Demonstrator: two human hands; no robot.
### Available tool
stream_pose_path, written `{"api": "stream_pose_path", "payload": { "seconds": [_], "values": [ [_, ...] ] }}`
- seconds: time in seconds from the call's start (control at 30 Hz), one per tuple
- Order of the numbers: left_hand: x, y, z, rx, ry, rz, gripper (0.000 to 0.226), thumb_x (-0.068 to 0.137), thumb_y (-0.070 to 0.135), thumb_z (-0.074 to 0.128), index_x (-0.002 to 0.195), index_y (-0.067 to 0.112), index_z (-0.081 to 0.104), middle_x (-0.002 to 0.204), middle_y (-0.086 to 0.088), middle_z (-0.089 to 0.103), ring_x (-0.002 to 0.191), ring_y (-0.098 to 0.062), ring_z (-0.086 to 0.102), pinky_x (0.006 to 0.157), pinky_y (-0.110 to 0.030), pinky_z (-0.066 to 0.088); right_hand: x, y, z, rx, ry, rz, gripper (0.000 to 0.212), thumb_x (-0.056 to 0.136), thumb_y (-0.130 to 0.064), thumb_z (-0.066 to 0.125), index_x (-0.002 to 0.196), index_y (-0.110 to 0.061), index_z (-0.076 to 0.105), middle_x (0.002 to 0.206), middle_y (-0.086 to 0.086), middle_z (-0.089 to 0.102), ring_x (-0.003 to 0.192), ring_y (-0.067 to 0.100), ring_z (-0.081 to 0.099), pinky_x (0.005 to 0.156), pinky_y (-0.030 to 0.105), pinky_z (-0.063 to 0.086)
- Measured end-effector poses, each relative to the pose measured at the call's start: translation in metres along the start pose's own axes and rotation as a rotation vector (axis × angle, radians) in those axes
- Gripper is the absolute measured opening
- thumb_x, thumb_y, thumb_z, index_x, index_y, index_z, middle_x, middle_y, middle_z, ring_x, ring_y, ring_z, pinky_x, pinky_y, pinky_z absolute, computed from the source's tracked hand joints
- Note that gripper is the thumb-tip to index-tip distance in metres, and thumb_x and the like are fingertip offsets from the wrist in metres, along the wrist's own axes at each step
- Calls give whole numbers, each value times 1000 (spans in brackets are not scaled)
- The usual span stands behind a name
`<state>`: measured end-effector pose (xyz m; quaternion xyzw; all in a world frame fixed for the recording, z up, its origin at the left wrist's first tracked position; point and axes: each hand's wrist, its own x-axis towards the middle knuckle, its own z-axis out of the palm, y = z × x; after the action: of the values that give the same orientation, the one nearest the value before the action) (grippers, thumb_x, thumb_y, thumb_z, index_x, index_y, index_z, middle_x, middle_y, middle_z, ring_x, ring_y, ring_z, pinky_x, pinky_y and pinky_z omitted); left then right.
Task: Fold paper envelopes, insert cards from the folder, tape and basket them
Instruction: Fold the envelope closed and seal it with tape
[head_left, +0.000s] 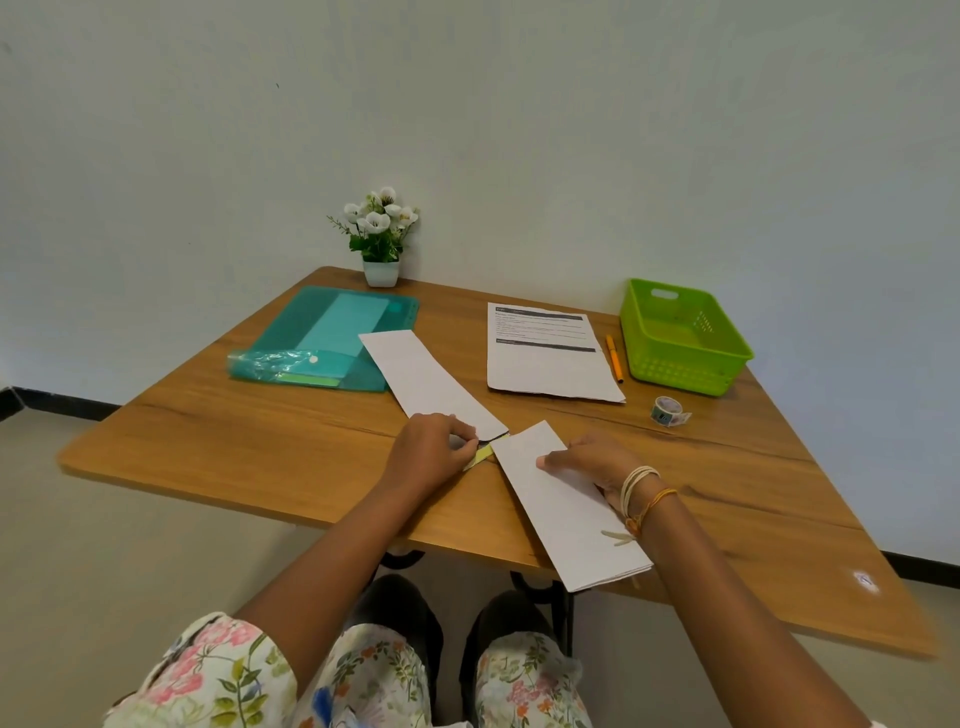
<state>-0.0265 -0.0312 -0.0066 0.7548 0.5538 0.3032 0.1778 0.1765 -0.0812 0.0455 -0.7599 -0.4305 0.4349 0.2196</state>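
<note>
Floral-print sleeve (218, 670), nearest. Long folded white paper envelope (566, 512), landmark, on wooden table (260, 447). Right hand (597, 462): fingers pressing flat on the envelope. Left hand (434, 449), at its far open end: pinching yellow-green card (484, 454) at the mouth. Beyond: white paper strip (426, 382); teal plastic folder (327, 338); printed sheet (545, 353); tape roll (667, 410); green plastic basket (680, 338), far right.

My table (218, 441) is wood-grain with a smooth, low sheen. The folded envelope (566, 509) under my fingers is matt white paper, and the folder (322, 332) is glossy translucent teal plastic. My basket (680, 338) is perforated green plastic.
</note>
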Motion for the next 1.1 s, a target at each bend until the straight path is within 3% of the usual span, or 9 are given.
{"api": "stream_pose_path", "payload": {
  "seconds": [0.2,0.37,0.47,0.57,0.7,0.87,0.97,1.1],
  "values": [
    [-2,2,-5,-116,142,-4,21,86,28,68,102,16,75,107,1,72,100,-10,61,82,-22,48,-4,-5,3,-25,-14,-7,33,78,-32,76,71,-15,48,89,11,55,82,23,53,69,30,37],
    [-2,2,-4,-100,120,60,21,89,29,65,104,17,73,105,2,71,100,-13,61,84,-30,53,-5,-12,12,-52,-13,-20,31,78,-30,76,74,-16,49,88,9,53,84,22,52,72,29,38],
    [-2,2,-3,-94,93,60,22,90,30,64,106,18,72,107,2,71,99,-11,61,82,-27,53,-6,-18,18,-71,-53,10,33,76,-32,77,91,-10,57,98,11,62,91,25,60,72,28,44],
    [-2,2,-4,-96,104,64,22,91,29,63,107,17,72,106,2,71,98,-11,62,81,-24,51,-5,-22,25,-82,-132,72,52,75,-36,77,114,-8,56,108,12,65,95,26,64,80,29,52],
    [-2,1,-4,-88,95,77,22,90,30,64,106,19,72,105,4,71,98,-9,62,81,-23,51,-3,-27,28,-84,-142,84,61,76,-41,76,120,-7,52,113,12,62,103,26,62,92,31,49],
    [-4,2,-4,-88,49,110,22,90,30,63,107,19,72,107,4,71,100,-10,62,85,-26,52,1,-37,32,-134,-48,28,74,77,-44,74,132,-6,42,127,12,56,110,25,57,88,29,49],
    [-3,0,-4,-99,53,101,21,90,31,64,106,21,72,106,5,71,99,-10,61,86,-25,52,3,-38,36,-139,17,6,80,74,-46,76,134,-7,40,125,11,56,103,23,56,79,30,48],
    [0,-3,-4,-135,78,67,19,90,30,64,103,20,72,102,6,71,97,-9,62,85,-25,51,-7,-27,26,-89,-116,38,57,78,-37,75,119,-8,48,104,8,63,91,23,64,74,32,56]
  ]
}}
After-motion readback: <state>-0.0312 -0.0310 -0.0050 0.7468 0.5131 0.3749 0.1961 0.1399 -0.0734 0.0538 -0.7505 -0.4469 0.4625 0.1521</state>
